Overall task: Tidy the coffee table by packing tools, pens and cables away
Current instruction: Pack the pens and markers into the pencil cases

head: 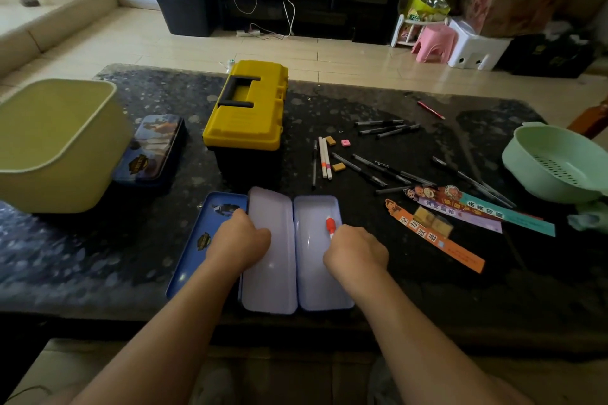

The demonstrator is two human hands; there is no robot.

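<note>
Pen: red-and-white pen, over the right half of the open pencil case, tip pointing away.
Right hand: the right hand is curled round the pen's near end.
Left hand: the left hand has its fingers curled on the case's middle tray; whether it grips cannot be told.
Hands: apart, one on each half.
Loose pens: black pens scattered behind and to the right of the case.
Bookmarks: bookmarks just right of the case.
Toolbox: yellow toolbox, lid closed, directly behind the case.

1. One view, head-worn and wide-angle, faces forward and down across the table.
2. Range is close: the tin lies directly below, near the bottom of frame.
3. Floor and shelving show beyond the far edge.
</note>
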